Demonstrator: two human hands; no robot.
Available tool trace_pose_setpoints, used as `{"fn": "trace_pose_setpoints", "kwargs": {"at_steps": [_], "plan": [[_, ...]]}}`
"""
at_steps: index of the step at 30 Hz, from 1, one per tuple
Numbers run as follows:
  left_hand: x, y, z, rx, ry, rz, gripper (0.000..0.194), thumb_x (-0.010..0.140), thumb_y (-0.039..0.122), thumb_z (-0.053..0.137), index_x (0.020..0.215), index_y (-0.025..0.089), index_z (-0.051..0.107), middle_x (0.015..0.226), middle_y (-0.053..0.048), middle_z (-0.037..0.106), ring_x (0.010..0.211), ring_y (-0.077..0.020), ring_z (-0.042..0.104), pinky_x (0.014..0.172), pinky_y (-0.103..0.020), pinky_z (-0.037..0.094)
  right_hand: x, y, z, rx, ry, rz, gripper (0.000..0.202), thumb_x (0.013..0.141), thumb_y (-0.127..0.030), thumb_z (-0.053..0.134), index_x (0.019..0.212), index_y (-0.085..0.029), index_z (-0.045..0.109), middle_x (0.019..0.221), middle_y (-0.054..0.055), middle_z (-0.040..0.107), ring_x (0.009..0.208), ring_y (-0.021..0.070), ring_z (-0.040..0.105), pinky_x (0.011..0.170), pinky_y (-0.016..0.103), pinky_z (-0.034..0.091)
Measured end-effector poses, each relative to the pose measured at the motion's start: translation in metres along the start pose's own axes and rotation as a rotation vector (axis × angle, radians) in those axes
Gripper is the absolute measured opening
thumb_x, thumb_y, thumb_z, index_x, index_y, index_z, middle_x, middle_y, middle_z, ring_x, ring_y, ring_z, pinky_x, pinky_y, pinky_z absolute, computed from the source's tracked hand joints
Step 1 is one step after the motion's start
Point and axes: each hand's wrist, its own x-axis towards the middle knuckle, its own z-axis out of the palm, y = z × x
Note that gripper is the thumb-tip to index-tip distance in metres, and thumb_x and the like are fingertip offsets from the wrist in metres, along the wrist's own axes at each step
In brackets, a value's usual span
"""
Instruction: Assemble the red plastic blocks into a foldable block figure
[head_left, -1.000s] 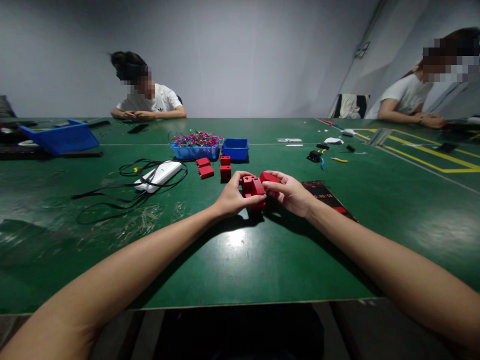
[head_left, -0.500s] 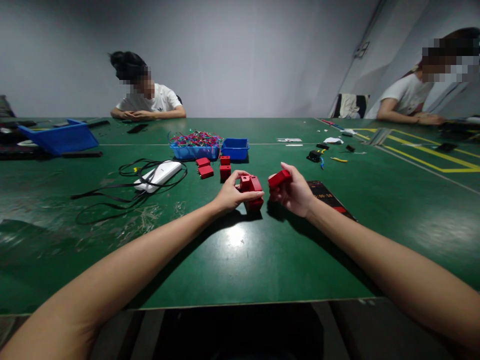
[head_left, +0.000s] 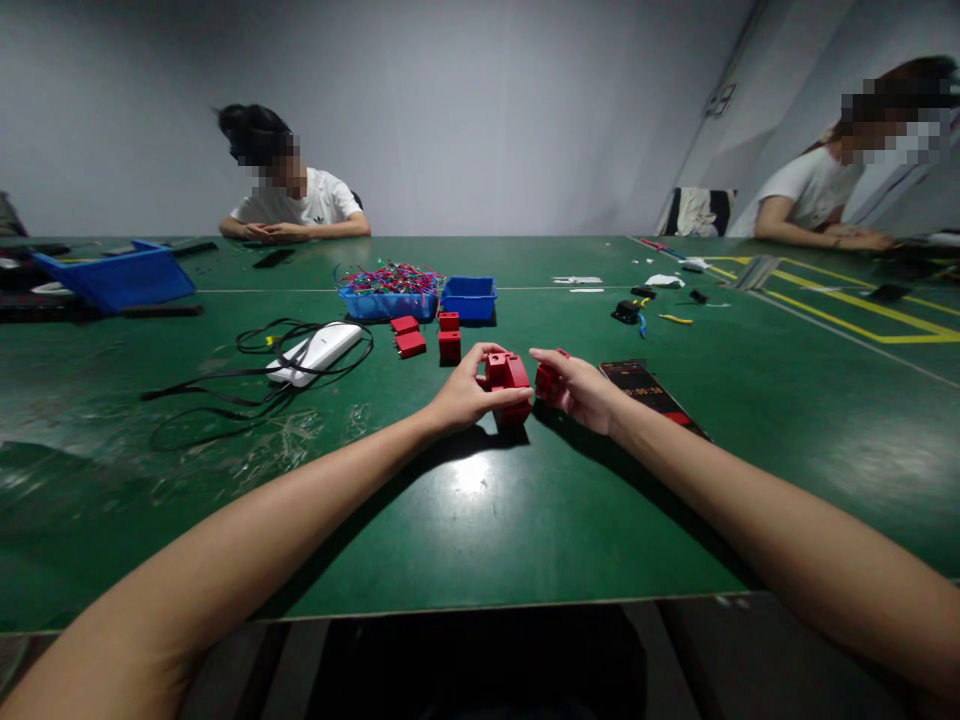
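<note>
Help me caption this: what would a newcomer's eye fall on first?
Probably the red at the centre: a blocky red part in the left hand and a red piece in the right hand, vivid against the green table. Next perhaps the colourful wires heaped in a blue tray beyond, then the white device left of the hands.

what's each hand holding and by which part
Left hand holds a red block cluster, thumb across its near side; right hand a red piece, exact grip hidden.
</note>
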Motion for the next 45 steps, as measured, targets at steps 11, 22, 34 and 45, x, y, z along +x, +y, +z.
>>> {"fn": "trace_pose_setpoints", "kwargs": {"at_steps": [11, 22, 34, 45], "plan": [[0.0, -0.001, 0.0, -0.032, -0.013, -0.032, 0.064, 0.061, 0.035, 0.086, 0.109, 0.019, 0.047, 0.107, -0.004, 0.06, 0.076, -0.0118, 0.064, 0.073, -0.028, 0.054, 0.005, 0.011, -0.005, -0.185, -0.011, -0.232, 0.039, 0.073, -0.051, 0.073, 0.086, -0.018, 0.058, 0.068, -0.001, 0.064, 0.049, 0.0082, 0.052, 0.043, 0.019, 0.034], [-0.002, 0.005, 0.002, -0.028, -0.008, -0.054, 0.064, 0.061, 0.033, 0.087, 0.109, 0.018, 0.048, 0.107, -0.004, 0.06, 0.078, -0.012, 0.065, 0.073, -0.027, 0.055, 0.0, 0.008, 0.001, -0.144, -0.05, -0.253, 0.041, 0.077, -0.06, 0.062, 0.084, -0.019, 0.066, 0.065, -0.002, 0.061, 0.053, 0.01, 0.049, 0.045, 0.021, 0.034], [-0.001, -0.002, -0.001, -0.004, -0.021, -0.002, 0.058, 0.066, 0.032, 0.081, 0.111, 0.018, 0.047, 0.106, -0.004, 0.059, 0.079, -0.012, 0.063, 0.074, -0.027, 0.053, -0.014, 0.012, -0.001, -0.731, 0.14, -0.97, 0.057, 0.079, -0.041, 0.068, 0.13, -0.023, 0.049, 0.107, 0.008, 0.065, 0.091, 0.0229, 0.062, 0.084, 0.039, 0.049], [-0.006, 0.002, -0.002, 0.284, 0.02, 0.371, 0.068, 0.059, 0.034, 0.084, 0.116, 0.02, 0.051, 0.118, -0.01, 0.055, 0.112, -0.0264, 0.054, 0.099, -0.041, 0.045, -0.028, 0.013, 0.004, -1.102, -0.219, -1.408, 0.047, 0.087, -0.04, 0.061, 0.131, -0.029, 0.055, 0.124, 0.009, 0.065, 0.118, 0.0291, 0.056, 0.1, 0.049, 0.043]]}}
